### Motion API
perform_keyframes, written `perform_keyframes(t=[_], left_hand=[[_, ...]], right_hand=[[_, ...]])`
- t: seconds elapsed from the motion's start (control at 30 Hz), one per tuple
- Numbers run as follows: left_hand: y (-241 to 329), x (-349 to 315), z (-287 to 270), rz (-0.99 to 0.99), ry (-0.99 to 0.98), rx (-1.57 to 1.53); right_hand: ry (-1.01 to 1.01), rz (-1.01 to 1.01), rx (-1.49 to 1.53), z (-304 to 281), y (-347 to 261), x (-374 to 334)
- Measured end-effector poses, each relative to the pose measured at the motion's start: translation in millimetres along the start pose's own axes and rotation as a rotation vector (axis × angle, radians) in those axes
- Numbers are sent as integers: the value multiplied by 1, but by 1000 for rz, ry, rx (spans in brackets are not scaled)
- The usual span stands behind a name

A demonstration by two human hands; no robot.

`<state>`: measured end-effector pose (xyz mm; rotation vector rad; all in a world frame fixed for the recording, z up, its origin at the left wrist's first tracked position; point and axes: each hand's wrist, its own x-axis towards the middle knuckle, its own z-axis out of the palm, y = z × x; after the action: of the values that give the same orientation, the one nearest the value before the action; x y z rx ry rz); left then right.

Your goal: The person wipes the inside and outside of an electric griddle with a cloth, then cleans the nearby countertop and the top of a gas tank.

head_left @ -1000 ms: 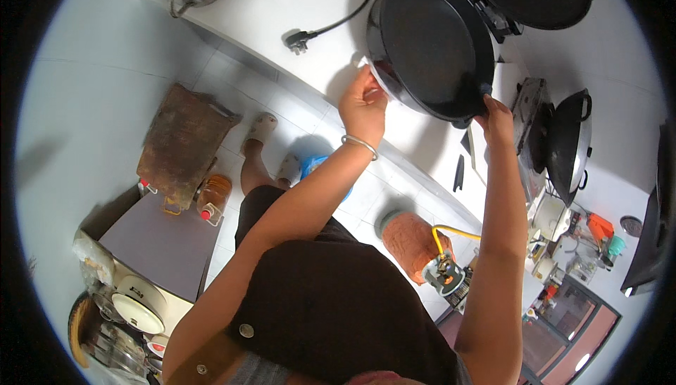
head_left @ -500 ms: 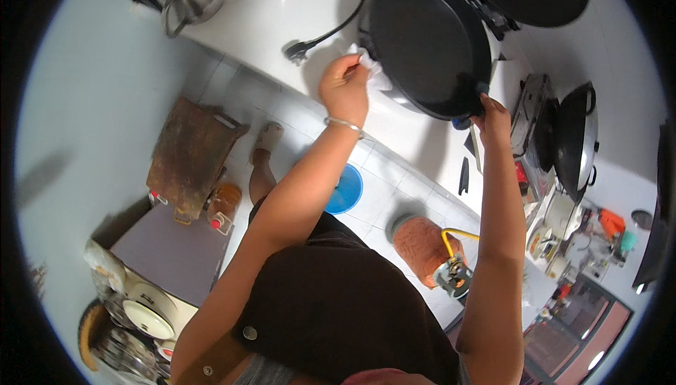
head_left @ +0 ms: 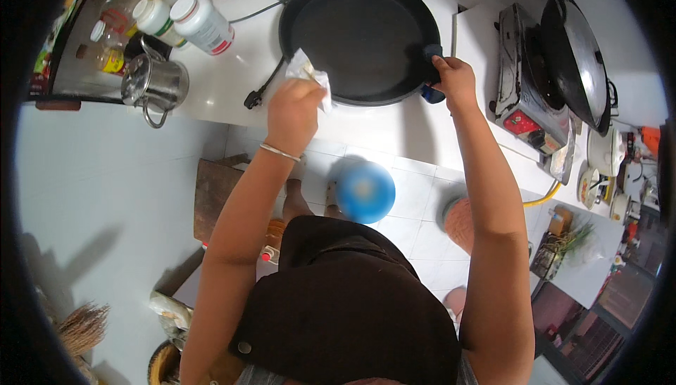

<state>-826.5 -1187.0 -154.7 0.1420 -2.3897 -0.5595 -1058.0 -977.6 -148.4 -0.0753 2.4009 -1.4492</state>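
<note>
Two white bottles (head_left: 199, 21) bear labels (head_left: 217, 35); left grip (head_left: 293, 109) pinches tissue (head_left: 303, 66), right grip (head_left: 456, 83) clasps pan handle (head_left: 432, 52).

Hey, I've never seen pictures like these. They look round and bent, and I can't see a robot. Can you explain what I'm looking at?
There is no robot here, just a person using two bare hands. The view comes from a wide fisheye camera on the person's head, looking down, so straight edges bend near the rim. The forearms come in from below.

The left hand holds a white tissue, or perhaps a thin cloth, at the near left edge of a round black pan. The right hand grips the pan's right side.

The pan is on a white counter. To its left are a plug, a metal jug and some bottles; to its right is a stove.
</note>
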Motion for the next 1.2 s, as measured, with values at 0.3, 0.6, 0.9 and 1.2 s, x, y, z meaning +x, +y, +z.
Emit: perform_keyframes(t=[0.3, 0.6, 0.9, 1.2], left_hand=[[81, 28, 61, 219, -85, 11], [54, 12, 40, 191, -113, 39], [40, 10, 28, 165, -166, 11], [87, 42, 56, 238, -198, 30]], right_hand=[[30, -51, -99, 1, 15, 10], [5, -47, -204, 2, 0, -3], [82, -79, -270, 8, -3, -10], [74, -71, -294, 7, 3, -4]])
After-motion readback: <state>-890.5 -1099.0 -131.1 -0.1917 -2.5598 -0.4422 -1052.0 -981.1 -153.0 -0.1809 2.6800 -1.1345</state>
